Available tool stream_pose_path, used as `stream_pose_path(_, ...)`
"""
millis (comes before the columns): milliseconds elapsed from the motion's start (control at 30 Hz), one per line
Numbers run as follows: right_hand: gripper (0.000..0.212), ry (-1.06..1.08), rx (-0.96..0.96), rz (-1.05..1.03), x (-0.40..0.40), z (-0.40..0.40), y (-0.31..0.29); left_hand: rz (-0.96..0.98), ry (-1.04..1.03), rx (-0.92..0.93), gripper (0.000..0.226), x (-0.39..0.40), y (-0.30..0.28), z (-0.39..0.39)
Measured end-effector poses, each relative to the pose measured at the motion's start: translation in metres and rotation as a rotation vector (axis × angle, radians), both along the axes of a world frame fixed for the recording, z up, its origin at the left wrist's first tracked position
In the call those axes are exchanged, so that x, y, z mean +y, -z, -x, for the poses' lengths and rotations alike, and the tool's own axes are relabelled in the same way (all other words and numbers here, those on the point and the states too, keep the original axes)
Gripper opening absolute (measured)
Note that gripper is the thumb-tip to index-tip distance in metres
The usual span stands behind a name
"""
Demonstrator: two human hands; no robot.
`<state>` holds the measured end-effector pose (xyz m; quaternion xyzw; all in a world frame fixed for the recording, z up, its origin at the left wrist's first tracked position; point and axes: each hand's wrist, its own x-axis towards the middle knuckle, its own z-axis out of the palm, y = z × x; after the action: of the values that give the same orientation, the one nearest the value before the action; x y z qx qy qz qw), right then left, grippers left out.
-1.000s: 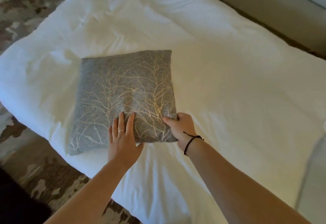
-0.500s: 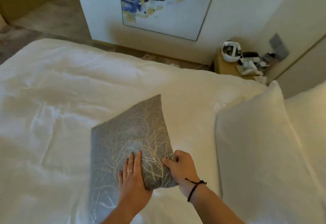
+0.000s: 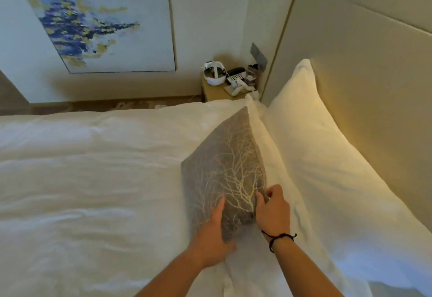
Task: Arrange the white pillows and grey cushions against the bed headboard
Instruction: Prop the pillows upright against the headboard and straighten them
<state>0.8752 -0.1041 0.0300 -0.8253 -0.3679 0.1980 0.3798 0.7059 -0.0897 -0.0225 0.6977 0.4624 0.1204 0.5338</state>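
A grey cushion (image 3: 228,168) with a pale branch pattern stands tilted on the white duvet (image 3: 93,179), leaning against a white pillow (image 3: 275,170). A second, larger white pillow (image 3: 315,137) rests behind it against the beige headboard (image 3: 374,81). My left hand (image 3: 214,233) grips the cushion's near lower edge. My right hand (image 3: 272,210) pinches the cushion's near right corner, a dark cord bracelet on its wrist.
A small wooden bedside table (image 3: 217,90) beyond the bed's far side carries a white headset, a remote and small items. A blue and yellow painting (image 3: 93,20) hangs on the far wall. Patterned carpet shows between bed and wall.
The cushion has been lifted off the flat duvet and carried right toward the headboard, now standing against the white pillow. The view has swung from the bed's foot to its head.
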Motion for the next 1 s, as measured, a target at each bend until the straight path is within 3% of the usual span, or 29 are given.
stream_pose_path(167,0.031,-0.191,0.139,0.131,-0.010,-0.045,0.046,0.040,-0.113,0.023,0.106,-0.010,0.005,-0.026)
stream_pose_path(400,0.033,-0.288,0.187,0.121,-0.011,-0.055,0.056,-0.124,-0.204,0.039,0.098,-0.011,-0.006,-0.053)
stream_pose_path(533,0.046,-0.480,-0.058,0.264,-0.024,-0.066,0.050,-0.176,-0.219,0.053,0.093,-0.016,-0.008,-0.066)
stream_pose_path(700,0.054,-0.480,-0.091,0.270,-0.047,-0.064,0.048,-0.308,-0.088,0.155,0.091,-0.024,-0.002,-0.069)
stream_pose_path(867,0.054,-0.531,-0.196,0.452,-0.096,-0.061,0.042,-0.369,0.050,0.140,0.087,-0.022,-0.011,-0.076)
stream_pose_path(1000,0.053,-0.506,-0.270,0.552,-0.136,-0.084,0.021,-0.512,0.193,0.156,0.070,-0.025,-0.023,-0.108)
